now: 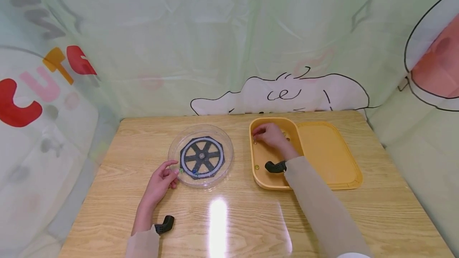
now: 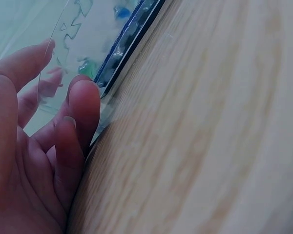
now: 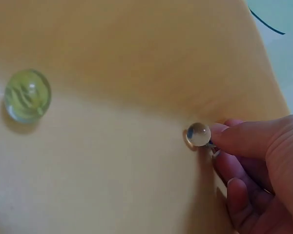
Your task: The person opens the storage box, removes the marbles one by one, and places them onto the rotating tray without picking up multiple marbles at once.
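My right hand [image 1: 270, 134] reaches into the deep yellow tub [image 1: 256, 178]. In the right wrist view, its thumb and fingertips pinch at a clear marble [image 3: 198, 134] close to the tub's wall. A yellow-green marble [image 3: 28, 96] lies apart from them on the tub floor. My left hand [image 1: 159, 180] holds the near-left rim of a clear round dish [image 1: 229, 166], fingers around its wall. Inside the dish is a black spoked wheel-shaped piece [image 1: 202, 155]. A green marble [image 1: 181, 170] and a blue marble [image 1: 195, 171] sit near the left hand.
A shallow yellow tray or lid [image 1: 326, 154] lies against the right of the tub. Several more marbles [image 1: 285, 133] show beyond the right wrist, at the tub's far side. The wooden table [image 1: 244, 226] meets a printed curtain [image 1: 179, 51] at the back.
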Demonstrator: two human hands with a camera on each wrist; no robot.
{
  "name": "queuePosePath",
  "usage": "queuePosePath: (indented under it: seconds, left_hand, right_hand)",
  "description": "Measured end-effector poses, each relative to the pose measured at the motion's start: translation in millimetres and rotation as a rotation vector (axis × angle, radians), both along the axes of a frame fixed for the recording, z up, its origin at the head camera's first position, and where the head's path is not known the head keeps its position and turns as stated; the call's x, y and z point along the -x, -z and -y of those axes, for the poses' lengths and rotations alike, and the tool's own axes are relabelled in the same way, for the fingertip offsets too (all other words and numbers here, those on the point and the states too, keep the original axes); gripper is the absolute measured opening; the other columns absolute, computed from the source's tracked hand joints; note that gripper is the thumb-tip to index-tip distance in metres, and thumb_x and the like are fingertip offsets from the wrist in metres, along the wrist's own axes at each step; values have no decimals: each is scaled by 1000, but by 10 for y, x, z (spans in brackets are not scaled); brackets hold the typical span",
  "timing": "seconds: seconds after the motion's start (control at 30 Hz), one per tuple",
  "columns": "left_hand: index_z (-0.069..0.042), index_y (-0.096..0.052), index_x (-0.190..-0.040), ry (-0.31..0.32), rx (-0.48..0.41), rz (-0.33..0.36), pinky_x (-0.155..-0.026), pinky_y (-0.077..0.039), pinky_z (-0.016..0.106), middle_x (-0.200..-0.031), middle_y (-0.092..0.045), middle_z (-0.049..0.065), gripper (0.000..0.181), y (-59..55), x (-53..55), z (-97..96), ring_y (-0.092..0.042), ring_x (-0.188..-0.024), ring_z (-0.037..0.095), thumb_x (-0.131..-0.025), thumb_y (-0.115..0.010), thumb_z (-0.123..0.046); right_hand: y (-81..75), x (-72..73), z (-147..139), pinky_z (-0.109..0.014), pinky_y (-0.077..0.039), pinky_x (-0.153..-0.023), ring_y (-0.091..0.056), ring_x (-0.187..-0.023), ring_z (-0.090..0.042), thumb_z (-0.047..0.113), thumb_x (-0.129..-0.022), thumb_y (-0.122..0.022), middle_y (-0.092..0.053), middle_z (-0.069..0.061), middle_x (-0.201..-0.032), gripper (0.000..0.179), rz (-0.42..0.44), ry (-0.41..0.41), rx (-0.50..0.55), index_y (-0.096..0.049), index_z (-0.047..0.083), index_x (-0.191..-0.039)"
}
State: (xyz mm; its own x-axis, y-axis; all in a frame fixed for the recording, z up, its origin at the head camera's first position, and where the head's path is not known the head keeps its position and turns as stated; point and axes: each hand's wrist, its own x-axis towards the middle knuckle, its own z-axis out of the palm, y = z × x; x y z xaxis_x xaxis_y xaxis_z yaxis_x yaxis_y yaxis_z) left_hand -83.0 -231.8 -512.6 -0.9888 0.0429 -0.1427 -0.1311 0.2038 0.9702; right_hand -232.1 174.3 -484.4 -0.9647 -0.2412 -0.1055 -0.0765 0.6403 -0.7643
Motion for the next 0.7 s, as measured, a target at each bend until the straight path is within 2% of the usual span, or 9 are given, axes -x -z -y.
queuePosePath:
  seconds: [0.1, 0.17, 0.27, 0.33, 0.43, 0.7]
  left_hand:
    - [-7, -56, -136, -4, 12, 7, -61, -53, 30, -79, -59, 20, 37, 13, 0, 7, -58, -61, 23, -100, -62, -13]
    - [-3, -54, -136, 5, 11, 9, -61, -54, 30, -79, -59, 21, 38, -69, -23, -16, -58, -61, 24, -100, -61, -11]
    - [-2, -53, -137, 9, 9, 18, -62, -54, 31, -80, -59, 23, 39, -77, -16, -18, -59, -62, 25, -100, -61, -9]
    - [-4, -54, -136, 9, 8, 7, -61, -53, 30, -79, -59, 21, 38, -56, -13, -12, -58, -61, 23, -100, -62, -11]
    - [-8, -56, -135, 0, -4, -9, -60, -53, 29, -77, -59, 18, 37, 56, 14, 20, -58, -60, 20, -99, -64, -14]
    - [-7, -57, -134, -3, -9, -19, -60, -53, 28, -77, -59, 17, 36, 73, 16, 19, -58, -59, 19, -99, -64, -13]
  right_hand:
    - [12, 4, 5, -35, -48, -82, -61, -89, -25, 6, -88, -75, -71, -10, -96, 15, 5, 0, -18, -74, 0, -102]
    - [23, 11, 5, -35, -48, -82, -61, -89, -24, 5, -88, -75, -71, -10, -96, 16, 9, 1, -28, -74, 1, -103]
    - [42, 26, 0, -34, -48, -80, -61, -87, -23, 4, -87, -75, -71, -9, -94, 16, 5, -10, -36, -74, 1, -102]
    - [51, 33, 0, -32, -48, -78, -62, -85, -22, 3, -86, -75, -71, -9, -92, 16, -1, -17, -33, -74, 0, -101]
    - [61, 34, -2, -31, -48, -76, -62, -83, -21, 2, -85, -75, -71, -9, -90, 15, -7, -26, -30, -74, -1, -100]
    - [92, 46, 1, -31, -49, -75, -62, -83, -21, 3, -85, -75, -71, -9, -91, 15, -9, -22, -29, -74, 0, -99]
